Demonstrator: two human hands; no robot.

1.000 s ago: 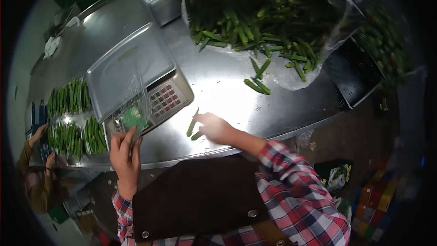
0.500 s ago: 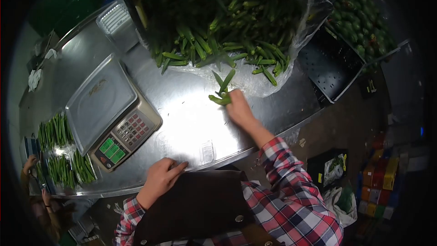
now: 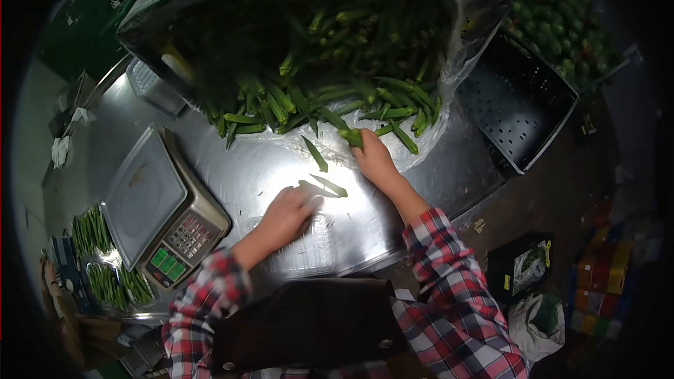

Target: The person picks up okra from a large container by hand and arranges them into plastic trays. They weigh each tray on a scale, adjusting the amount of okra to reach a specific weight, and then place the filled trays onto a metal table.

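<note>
Right grip (image 3: 374, 158) clenched on okra pod (image 3: 351, 137) at bag (image 3: 467, 24) mouth; left grip (image 3: 288, 214), blurred beyond telling, on tray (image 3: 316, 256)

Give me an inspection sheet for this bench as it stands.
Surface: steel table, glare at centre.
Job's things: okra pile spilling from a plastic bag; loose pods on the table; clear tray at the near edge.
Clutter: scale; filled okra trays far left.
Hands: right hand closed on an okra pod at the bag's mouth; left hand over the clear tray, blurred, grip unclear.
Cables: nothing seen.
Surroundings: black crate to the right; another person's hand lower left.
</note>
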